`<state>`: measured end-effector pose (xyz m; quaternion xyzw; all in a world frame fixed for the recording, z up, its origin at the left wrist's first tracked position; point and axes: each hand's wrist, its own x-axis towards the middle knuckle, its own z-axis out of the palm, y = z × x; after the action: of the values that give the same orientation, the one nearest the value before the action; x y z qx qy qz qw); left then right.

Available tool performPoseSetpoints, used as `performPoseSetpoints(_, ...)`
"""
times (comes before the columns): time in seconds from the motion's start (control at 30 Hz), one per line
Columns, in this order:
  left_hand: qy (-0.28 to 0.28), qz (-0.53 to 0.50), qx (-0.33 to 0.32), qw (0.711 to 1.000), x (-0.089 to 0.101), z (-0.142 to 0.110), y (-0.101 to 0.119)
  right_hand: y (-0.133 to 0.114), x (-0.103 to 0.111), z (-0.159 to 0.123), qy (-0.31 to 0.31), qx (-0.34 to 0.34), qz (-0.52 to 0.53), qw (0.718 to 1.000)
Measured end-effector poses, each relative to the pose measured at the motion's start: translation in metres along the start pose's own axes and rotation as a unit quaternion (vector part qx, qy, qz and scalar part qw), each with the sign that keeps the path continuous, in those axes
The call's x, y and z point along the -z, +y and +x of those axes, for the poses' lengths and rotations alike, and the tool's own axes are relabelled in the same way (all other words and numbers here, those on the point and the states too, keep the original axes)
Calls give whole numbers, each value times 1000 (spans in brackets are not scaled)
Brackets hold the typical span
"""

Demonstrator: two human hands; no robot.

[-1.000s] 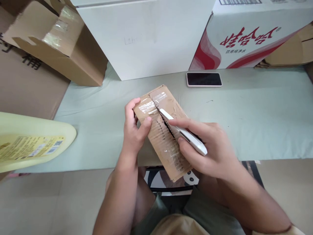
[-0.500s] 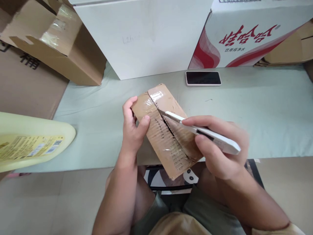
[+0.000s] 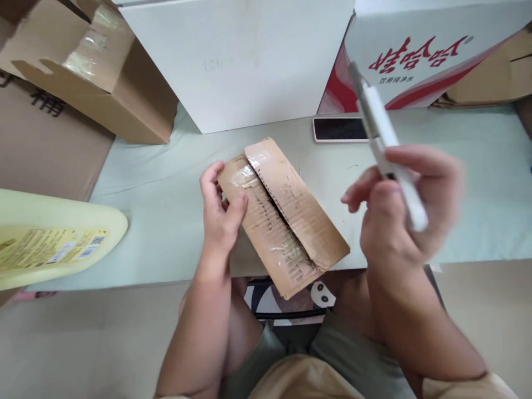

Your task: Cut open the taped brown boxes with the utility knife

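A small cardboard box [image 3: 286, 221] is tilted over the front edge of the green-covered table, its taped top slit along the middle seam, with one flap slightly raised. My left hand [image 3: 224, 210] grips the box's left side, thumb on top and fingers around the edge. Raised to the right and apart from the box, my right hand [image 3: 407, 205] is closed around a white utility knife [image 3: 388, 133]. The knife's metal blade points up and away, slightly blurred. Whatever lies inside the box is hidden.
A phone [image 3: 338, 129] lies on the table [image 3: 158, 221] behind the box. Along the back stand a large white carton [image 3: 241, 66], a red-and-white carton [image 3: 399, 61] and brown cartons [image 3: 141, 88]. A pale yellow bottle [image 3: 58, 238] lies at the left.
My right hand has lifted the utility knife off the box's seam, up and to the right. The right flap now stands a little higher. My left hand keeps its hold.
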<state>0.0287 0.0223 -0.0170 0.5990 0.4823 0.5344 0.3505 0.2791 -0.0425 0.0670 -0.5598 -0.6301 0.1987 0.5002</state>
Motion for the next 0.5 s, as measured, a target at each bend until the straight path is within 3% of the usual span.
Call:
performPoseSetpoints(0.07,0,0,6,1000,2,2,-2,13,-17,11,41,12,1,999)
performPoseSetpoints(0.1,1,-4,9,1000,4,3,-3,20,-24,15,30,15,-11,999)
performPoseSetpoints(0.23,0,-26,41,999,17,9,-7,48,-41,24,-93,8,-47,995)
performPoseSetpoints(0.4,20,-84,111,990,28,14,-10,68,-53,26,-147,-133,-74,977)
performPoseSetpoints(0.5,31,-109,102,988,29,15,-12,75,-57,25,-160,-157,-125,967)
